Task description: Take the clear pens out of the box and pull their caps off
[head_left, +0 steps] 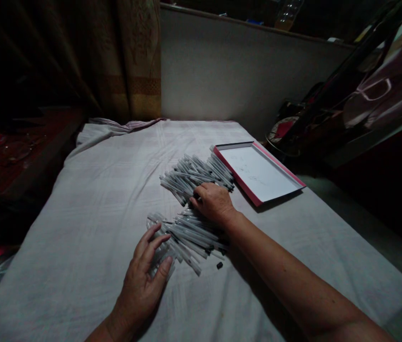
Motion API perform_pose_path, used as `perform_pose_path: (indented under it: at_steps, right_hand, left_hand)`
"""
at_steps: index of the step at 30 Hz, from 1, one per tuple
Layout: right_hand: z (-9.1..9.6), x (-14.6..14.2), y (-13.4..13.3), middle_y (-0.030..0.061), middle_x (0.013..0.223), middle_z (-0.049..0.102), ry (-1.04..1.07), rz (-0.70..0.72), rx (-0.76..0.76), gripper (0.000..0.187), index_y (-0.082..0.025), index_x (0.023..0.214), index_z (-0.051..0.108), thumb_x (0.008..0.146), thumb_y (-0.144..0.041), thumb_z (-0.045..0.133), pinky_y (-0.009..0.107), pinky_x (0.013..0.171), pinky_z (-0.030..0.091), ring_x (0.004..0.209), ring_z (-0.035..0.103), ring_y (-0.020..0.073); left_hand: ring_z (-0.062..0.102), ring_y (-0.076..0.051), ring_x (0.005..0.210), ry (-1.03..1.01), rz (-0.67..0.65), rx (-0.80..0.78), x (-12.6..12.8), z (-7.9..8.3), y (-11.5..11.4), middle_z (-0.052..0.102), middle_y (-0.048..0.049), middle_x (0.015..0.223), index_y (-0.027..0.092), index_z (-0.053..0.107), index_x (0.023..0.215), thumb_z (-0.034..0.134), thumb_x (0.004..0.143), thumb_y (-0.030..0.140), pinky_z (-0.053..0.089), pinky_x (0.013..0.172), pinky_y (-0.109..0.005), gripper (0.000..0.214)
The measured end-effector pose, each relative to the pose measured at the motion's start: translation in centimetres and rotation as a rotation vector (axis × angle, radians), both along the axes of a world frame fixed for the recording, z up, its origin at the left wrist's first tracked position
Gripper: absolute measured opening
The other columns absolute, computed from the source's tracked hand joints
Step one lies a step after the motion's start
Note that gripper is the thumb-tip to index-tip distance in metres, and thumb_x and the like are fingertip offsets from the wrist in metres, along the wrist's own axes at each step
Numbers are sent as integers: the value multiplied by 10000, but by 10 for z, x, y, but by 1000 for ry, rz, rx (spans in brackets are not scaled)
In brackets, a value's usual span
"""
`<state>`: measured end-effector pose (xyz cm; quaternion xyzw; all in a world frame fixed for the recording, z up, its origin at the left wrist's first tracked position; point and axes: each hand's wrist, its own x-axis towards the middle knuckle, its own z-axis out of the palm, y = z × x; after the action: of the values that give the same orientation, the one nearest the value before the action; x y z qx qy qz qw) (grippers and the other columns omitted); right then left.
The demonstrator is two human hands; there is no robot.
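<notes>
Many thin pens with clear barrels and black ends lie in two heaps, a far heap (pixel 190 173) and a near heap (pixel 196 232). My right hand (pixel 213 202) reaches over the gap between them, fingers curled down at the far heap's edge; a dark bit shows at its fingertips, but what it holds is hidden. My left hand (pixel 147 266) rests with fingers apart at the near heap's left end, touching clear pieces there, perhaps pens or plastic wrap. A small black pen cap (pixel 219 265) lies alone on the cloth, just right of the near heap.
A shallow box lid (pixel 265 175) with red sides and a white inside lies right of the far heap. A pale checked cloth (pixel 94 228) covers the table. Beyond are a wall and a curtain (pixel 140 61); a dark side table (pixel 40 147) stands at left.
</notes>
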<state>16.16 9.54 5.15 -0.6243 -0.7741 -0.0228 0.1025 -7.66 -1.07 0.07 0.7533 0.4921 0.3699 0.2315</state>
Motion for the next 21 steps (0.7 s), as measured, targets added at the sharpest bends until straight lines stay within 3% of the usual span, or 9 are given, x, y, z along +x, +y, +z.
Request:
perform_pose_path:
  at_steps: [4,9,14,18,21]
  right_hand:
    - [2,10,-7,120,924,760,107,-80,38,198,-180,888,746,945,-332,633,302,708,432,849,673,236]
    - [-1,28,-34,53,734,718,570,-59,132,341,-199,772,713,985,-382,521,275,673,442,708,641,179]
    - [-12,23,-72,9,543,594,915,65,-24,533,-201,581,613,996,-502,467,256,536,408,515,542,139]
    - [-18,17,-84,-2,470,518,1037,106,-97,632,-205,506,544,987,-600,435,253,475,367,453,466,125]
    - [-18,17,-83,-7,465,496,1076,97,-105,658,-205,486,520,972,-639,428,251,475,361,449,446,118]
  left_hand:
    - [549,-271,1357,-11,7,-9,0,-2,1,548,-123,1477,250,625,1246,513,981,359,496,1104,-478,307]
    - [523,-265,1377,18,23,49,-2,0,4,522,-114,1491,269,556,1327,519,983,321,487,1104,-469,349]
    - [447,-290,1433,145,39,307,-1,8,14,442,-149,1547,256,428,1453,573,963,288,423,1147,-500,513]
    - [661,-230,1117,268,-45,395,-1,11,17,713,-67,1163,255,546,1310,554,970,261,361,1168,-495,340]
    - [685,-195,907,312,-71,398,0,14,14,740,-20,963,246,601,1158,551,975,262,382,1115,-454,190]
